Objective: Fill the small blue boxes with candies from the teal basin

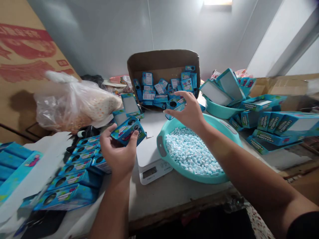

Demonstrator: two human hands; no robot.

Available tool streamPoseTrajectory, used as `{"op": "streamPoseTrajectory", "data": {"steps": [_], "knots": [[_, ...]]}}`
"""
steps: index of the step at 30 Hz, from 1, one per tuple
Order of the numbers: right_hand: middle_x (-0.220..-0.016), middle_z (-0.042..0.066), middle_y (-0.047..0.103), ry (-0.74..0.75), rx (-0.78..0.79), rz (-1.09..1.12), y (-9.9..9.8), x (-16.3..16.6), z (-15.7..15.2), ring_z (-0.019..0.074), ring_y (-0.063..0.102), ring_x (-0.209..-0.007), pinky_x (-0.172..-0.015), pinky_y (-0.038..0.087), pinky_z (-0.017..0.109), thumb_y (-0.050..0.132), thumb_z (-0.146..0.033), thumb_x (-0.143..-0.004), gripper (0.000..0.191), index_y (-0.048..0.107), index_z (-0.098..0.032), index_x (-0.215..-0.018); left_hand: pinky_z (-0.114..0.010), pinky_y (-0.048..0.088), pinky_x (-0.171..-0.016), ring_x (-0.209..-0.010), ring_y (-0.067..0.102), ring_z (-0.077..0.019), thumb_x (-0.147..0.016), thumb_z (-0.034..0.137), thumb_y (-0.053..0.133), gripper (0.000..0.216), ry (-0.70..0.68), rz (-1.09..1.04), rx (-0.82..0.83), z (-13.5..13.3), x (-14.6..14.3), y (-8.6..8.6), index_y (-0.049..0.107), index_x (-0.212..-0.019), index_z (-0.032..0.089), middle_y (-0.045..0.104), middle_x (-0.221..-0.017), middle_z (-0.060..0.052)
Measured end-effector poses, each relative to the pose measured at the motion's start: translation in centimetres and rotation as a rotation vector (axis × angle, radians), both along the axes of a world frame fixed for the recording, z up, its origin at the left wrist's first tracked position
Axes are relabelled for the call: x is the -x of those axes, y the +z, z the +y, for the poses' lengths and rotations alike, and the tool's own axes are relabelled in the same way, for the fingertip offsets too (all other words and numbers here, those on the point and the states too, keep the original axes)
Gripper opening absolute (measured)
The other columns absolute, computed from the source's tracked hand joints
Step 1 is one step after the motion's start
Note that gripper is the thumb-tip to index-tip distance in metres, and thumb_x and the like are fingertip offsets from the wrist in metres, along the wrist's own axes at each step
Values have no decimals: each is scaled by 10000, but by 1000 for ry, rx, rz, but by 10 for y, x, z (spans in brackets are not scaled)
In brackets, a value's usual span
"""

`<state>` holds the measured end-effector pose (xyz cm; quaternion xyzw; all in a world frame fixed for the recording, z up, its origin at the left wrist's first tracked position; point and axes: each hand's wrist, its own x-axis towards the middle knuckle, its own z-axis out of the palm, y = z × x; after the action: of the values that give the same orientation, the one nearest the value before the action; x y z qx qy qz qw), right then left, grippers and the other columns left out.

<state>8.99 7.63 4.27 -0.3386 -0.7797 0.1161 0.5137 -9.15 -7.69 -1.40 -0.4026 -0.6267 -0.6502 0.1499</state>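
Note:
My left hand [119,149] is closed around a small blue candy box [128,130], tilted, with a dark round window on it. Above the basin's far rim, my right hand [188,108] grips another blue candy box [175,103] between thumb and fingers, in front of the open carton. That cardboard carton [163,61] holds a jumble of similar blue boxes. Below my right forearm sits a turquoise basin [199,179] full of small pale blue and white candies [191,152]. A white kitchen scale [149,162] lies between my hands, partly under the basin.
Several blue boxes [77,179] stand in rows at left, beside a larger blue display tray [17,179]. Behind them lies a clear plastic bag [74,99] of pale pieces. At right, blue display trays [289,124] are stacked near a second turquoise bowl [221,110].

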Motion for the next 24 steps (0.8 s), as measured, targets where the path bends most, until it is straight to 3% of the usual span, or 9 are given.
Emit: {"op": "streamPoseTrajectory", "data": {"steps": [4,7,9,11,14,18,24], "knots": [[-1204,96,605,-58,40,-1,-3,1,1,295,573,-1136,-982,473,487,855,-411,-654,577,642,-240,-1162,-408,603,-885,-1011,699,-222,-785,347,767,574,-117,12,-43,0,-4,-10,485,-1261,196,624,-1179,-117],[-1197,96,600,-78,56,17,-3,-1,5,295,569,-1136,-981,468,482,859,-393,-645,569,645,-241,-1149,-405,601,-881,-1051,697,-237,-770,309,783,675,-109,193,-30,-4,-7,-13,444,-1347,223,649,-1216,-122],[-1185,93,597,-88,59,38,-3,-3,9,299,563,-1138,-979,465,482,859,-383,-642,556,647,-247,-1137,-413,580,-932,-1091,688,-245,-782,248,768,630,-119,443,42,-7,-8,-6,484,-1344,242,688,-1204,-102],[-1165,90,591,-110,59,57,-3,-5,13,304,556,-1136,-975,463,486,858,-379,-641,539,650,-254,-1122,-403,550,-985,-1123,676,-233,-830,157,683,500,-285,732,164,-7,-10,9,551,-1305,245,716,-1189,-82],[-1151,95,576,-148,61,57,-4,-9,17,304,552,-1119,-969,461,486,859,-380,-643,523,656,-258,-1110,-380,560,-928,-1065,690,-224,-851,73,559,429,-554,1010,392,-1,-13,34,622,-1246,225,735,-1161,-74],[-1153,107,567,-172,84,36,-6,-11,19,294,554,-1101,-968,464,468,859,-380,-651,520,665,-248,-1115,-428,542,-905,-1033,678,-259,-819,57,545,416,-464,1069,496,8,-16,50,671,-1185,206,741,-1127,-78],[-1166,106,578,-144,71,9,-5,-9,17,291,541,-1129,-988,456,466,849,-389,-663,515,663,-251,-1123,-416,518,-895,-1015,662,-254,-801,31,526,467,-454,1047,463,9,-20,35,672,-1194,239,744,-1135,-56]]}}
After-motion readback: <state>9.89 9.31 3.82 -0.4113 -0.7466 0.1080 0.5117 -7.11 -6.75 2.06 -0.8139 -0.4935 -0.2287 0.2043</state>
